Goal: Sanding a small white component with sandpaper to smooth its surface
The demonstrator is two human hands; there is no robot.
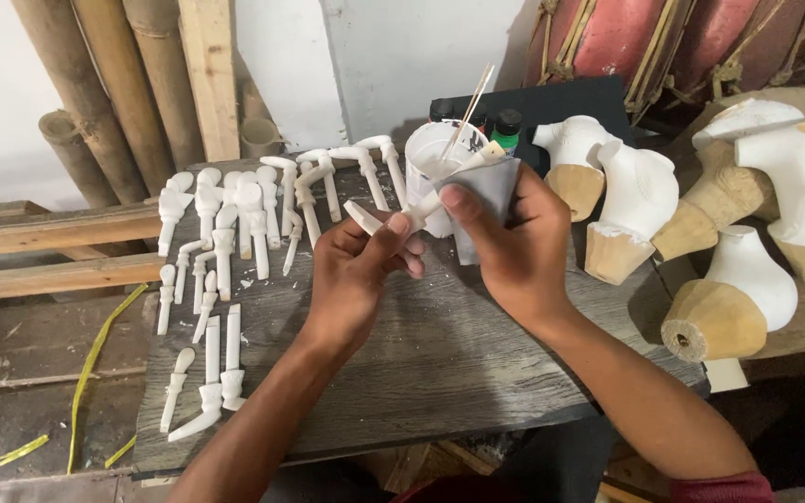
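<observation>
White carved pieces (225,233); grey, grained board (440,354); tan-based white torsos (635,210); possibly green-capped bottle (507,126).

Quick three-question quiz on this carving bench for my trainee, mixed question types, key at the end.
1. True or false: the left hand holds a slim white-painted wooden arm piece.
2. What does the right hand press against that piece? A) folded grey sandpaper sheet B) a brush C) a knife
3. Where do the rows of small white wooden arm pieces lie on the grey weathered wooden board?

Key: 1 true. 2 A. 3 On its left part, left of both hands.
</observation>
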